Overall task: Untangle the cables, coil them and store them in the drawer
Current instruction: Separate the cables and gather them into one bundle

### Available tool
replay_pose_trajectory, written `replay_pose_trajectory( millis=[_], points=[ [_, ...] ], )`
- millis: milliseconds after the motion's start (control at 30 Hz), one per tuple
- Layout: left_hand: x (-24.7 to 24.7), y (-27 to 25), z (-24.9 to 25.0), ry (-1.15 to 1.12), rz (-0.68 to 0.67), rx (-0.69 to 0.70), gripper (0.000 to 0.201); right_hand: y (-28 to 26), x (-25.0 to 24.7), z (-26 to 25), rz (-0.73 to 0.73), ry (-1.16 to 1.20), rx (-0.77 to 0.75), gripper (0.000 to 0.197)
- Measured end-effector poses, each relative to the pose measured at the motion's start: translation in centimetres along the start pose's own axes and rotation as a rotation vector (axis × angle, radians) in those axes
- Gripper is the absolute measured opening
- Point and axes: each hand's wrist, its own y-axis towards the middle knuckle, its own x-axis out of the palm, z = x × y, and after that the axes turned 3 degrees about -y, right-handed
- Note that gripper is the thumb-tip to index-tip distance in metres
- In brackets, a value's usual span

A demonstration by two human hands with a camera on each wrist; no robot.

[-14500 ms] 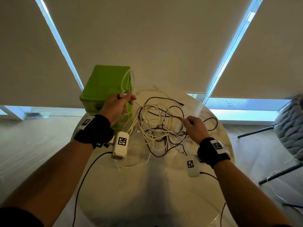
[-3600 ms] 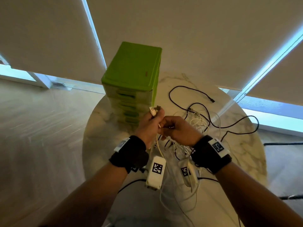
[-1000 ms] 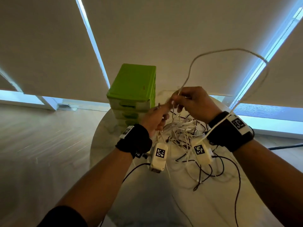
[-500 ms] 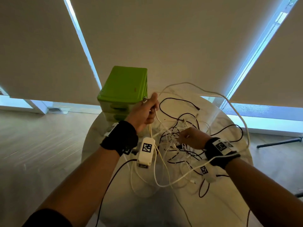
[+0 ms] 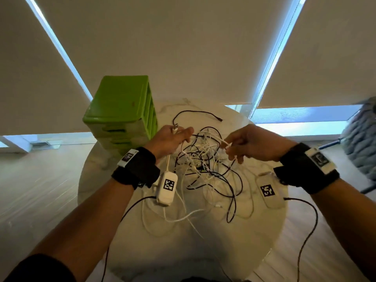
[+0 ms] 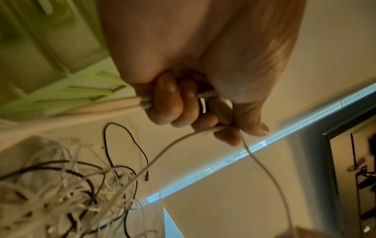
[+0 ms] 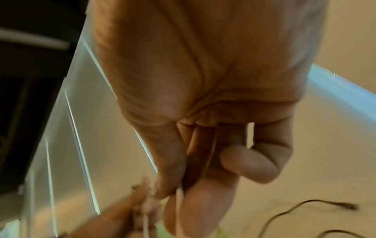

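A tangle of white and black cables (image 5: 203, 163) lies in the middle of the round marble table (image 5: 183, 241). My left hand (image 5: 173, 137) grips the plug end of a white cable (image 6: 130, 182), its metal connector (image 5: 175, 128) sticking up past the knuckles; in the left wrist view the curled fingers (image 6: 175, 103) wrap the cable. My right hand (image 5: 250, 144) pinches another stretch of white cable (image 5: 225, 142) between thumb and forefinger (image 7: 195, 201), just right of the tangle. The green drawer unit (image 5: 122, 110) stands behind my left hand with its drawers closed.
A black cable (image 5: 197, 113) lies loose on the far side of the table. A grey knitted chair (image 5: 362, 139) stands at the right. Roller blinds cover the windows behind. Black leads hang from both wrist cameras over the table's near edge.
My right hand has risen from the tangle, moved right and now pinches a white cable. The big white loop that arched over the table has dropped down.
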Motion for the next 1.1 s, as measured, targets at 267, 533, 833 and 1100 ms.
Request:
replay_pose_trajectory(
  millis=[267, 533, 833, 1100],
  points=[
    [6.0, 1.2, 2.9, -0.138, -0.154, 0.024, 0.031, -2.1, 1.2, 6.9, 0.197, -0.354, 0.361, 0.057],
    [15.4, 2.6, 10.1, -0.257, -0.193, 0.125, 0.023, -3.1, 1.0, 5.1, 0.08, 0.406, -0.039, 0.024],
    [15.0, 4.3, 13.1, -0.584, -0.19, 0.194, 0.031, -5.1, -1.1, 10.4, 0.18, 0.427, 0.026, 0.03],
    [16.8, 3.0, 12.8, -0.631, -0.267, 0.113, 0.037, -3.3, -3.2, 15.5, 0.226, 0.033, 0.143, 0.021]
  ],
)
